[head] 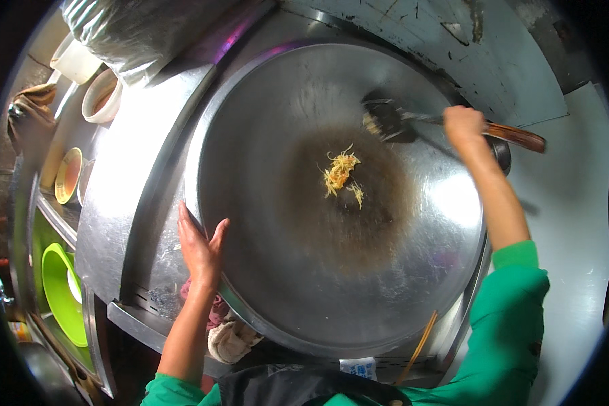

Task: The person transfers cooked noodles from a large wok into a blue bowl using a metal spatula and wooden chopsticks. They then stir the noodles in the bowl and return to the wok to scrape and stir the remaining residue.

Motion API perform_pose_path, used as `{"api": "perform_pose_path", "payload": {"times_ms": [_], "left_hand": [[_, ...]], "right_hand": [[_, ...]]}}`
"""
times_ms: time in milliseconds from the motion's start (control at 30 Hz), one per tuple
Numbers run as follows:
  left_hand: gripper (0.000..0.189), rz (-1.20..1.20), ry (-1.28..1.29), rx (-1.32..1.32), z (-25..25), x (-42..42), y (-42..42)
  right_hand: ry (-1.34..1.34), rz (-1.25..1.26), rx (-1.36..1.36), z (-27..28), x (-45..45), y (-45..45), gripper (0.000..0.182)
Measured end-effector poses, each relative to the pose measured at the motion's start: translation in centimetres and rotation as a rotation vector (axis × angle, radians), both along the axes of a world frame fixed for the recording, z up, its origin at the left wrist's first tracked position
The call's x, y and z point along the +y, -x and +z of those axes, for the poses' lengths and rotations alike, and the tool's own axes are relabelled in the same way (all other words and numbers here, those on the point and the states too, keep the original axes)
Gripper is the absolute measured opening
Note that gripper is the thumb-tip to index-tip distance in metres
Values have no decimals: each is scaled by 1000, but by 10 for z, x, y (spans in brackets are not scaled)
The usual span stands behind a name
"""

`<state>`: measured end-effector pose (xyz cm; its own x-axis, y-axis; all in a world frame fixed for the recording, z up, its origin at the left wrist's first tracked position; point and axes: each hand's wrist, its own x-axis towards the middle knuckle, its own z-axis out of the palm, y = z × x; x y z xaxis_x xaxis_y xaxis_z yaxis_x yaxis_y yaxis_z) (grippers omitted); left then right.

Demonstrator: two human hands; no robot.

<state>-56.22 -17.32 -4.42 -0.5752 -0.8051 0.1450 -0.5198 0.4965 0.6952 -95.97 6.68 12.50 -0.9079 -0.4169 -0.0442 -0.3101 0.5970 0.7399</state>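
Note:
A large round metal wok [254,228] lies before me. Near its middle is a small heap of yellow and orange shredded food [339,172], with a few loose shreds beside it. My right hand [464,124] grips the shaft of a wok spatula [391,119] just ahead of its wooden handle. The spatula's blade is over the upper right part of the wok, and some shreds are at its edge. At the wok's left rim is my left hand [200,248], thumb spread from the fingers, with no object held in it.
Cloths [231,340] hang by the near left rim. Wooden chopsticks [418,347] rest against the near right rim. To the left stand a green plastic basin [56,299], a yellow bowl [68,175], a white tub [101,96] and a raised steel ledge [127,167].

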Motion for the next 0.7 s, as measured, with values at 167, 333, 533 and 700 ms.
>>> {"api": "perform_pose_path", "payload": {"times_ms": [167, 333, 533, 700], "left_hand": [[84, 3, 28, 23, -1, -1, 0], [82, 14, 61, 40, -1, -1, 1], [83, 17, 45, 8, 5, 2, 0], [84, 1, 67, 34, -5, -2, -2]], "right_hand": [[-54, 101, -218, -15, -34, -62, 17], [50, -81, -199, 13, 67, -42, 16], [-56, -257, -204, 20, 130, -33, 17], [112, -286, -394, -39, 64, -43, 27]]}}
